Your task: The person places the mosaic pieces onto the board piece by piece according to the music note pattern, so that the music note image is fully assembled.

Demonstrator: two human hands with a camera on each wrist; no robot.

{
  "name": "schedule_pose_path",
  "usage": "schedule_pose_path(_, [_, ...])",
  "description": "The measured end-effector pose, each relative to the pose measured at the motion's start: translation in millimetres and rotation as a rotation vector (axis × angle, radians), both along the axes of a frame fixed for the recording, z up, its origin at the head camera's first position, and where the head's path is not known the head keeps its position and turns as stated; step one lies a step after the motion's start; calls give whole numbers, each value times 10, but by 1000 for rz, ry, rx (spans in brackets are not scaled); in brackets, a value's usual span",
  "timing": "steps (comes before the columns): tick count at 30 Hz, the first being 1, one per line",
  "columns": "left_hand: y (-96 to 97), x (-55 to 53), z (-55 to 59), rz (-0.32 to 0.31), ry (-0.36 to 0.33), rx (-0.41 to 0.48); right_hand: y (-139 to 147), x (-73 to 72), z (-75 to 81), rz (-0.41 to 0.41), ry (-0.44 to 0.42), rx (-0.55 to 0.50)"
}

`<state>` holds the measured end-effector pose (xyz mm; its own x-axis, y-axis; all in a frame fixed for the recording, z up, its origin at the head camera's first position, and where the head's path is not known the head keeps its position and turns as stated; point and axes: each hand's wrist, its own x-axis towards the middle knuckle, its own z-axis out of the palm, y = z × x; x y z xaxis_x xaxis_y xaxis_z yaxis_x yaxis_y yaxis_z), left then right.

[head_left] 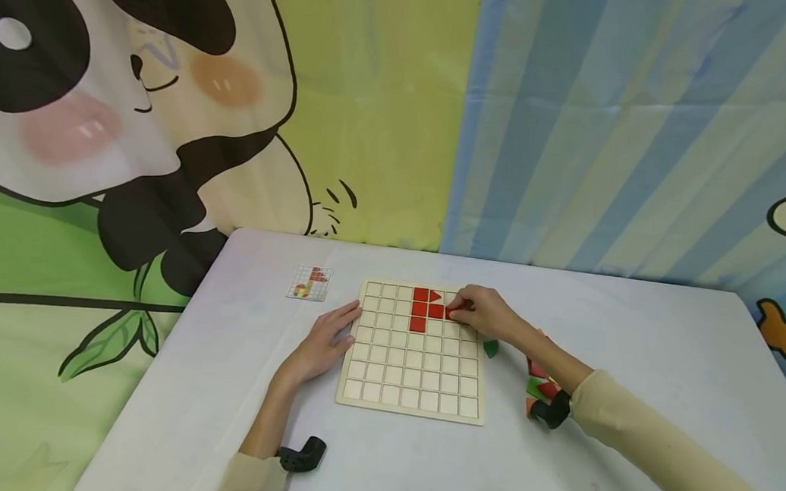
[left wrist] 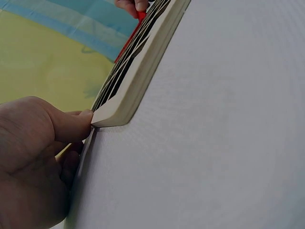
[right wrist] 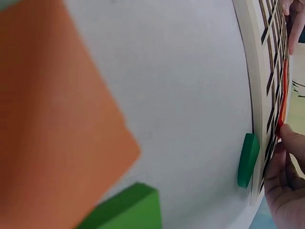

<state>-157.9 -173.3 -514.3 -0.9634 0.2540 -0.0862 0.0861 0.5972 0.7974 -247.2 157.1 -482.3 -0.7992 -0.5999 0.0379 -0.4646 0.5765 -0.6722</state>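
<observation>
A pale wooden grid board [head_left: 412, 378] lies on the table. Red square tiles [head_left: 419, 309] and a red triangle [head_left: 434, 296] sit in cells of its upper rows. My right hand [head_left: 487, 311] pinches a red tile [head_left: 448, 312] over the board's upper right part; the fingers hide much of its shape. In the right wrist view, thumb and fingertips meet at the red tile [right wrist: 280, 125]. My left hand [head_left: 317, 345] rests against the board's left edge, fingers loosely extended. Its thumb touches the board's corner in the left wrist view.
A small pattern card [head_left: 310, 283] lies left of the board. A green piece [head_left: 491, 348] sits by the board's right edge. Several coloured pieces [head_left: 535, 387] lie farther right, partly hidden by the right forearm. A printed cloth wall [head_left: 382, 108] rises behind the table [head_left: 659, 355].
</observation>
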Motion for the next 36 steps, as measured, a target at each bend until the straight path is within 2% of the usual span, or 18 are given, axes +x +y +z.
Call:
schedule_pose_path(5, [-8, -6, 19, -5, -11, -2, 1, -12, -9, -2, -27, 11])
schedule_pose_path(14, [-16, 6, 74, 9, 1, -6, -39, -11, 29, -17, -6, 24])
schedule_pose_path(22, [-17, -6, 81, 3, -11, 4, -103, 80, 76, 1, 94, 158])
schedule_pose_path(25, [-7, -11, 65, -1, -6, 7, -96, 102, 101, 10, 102, 167])
schedule_pose_path(31, [23, 4, 28, -1, -5, 16, 41, 185, 177, 26, 111, 144])
schedule_pose_path(36, [8, 24, 24, 11, 3, -11, 335, 332, 298, 3, 116, 116])
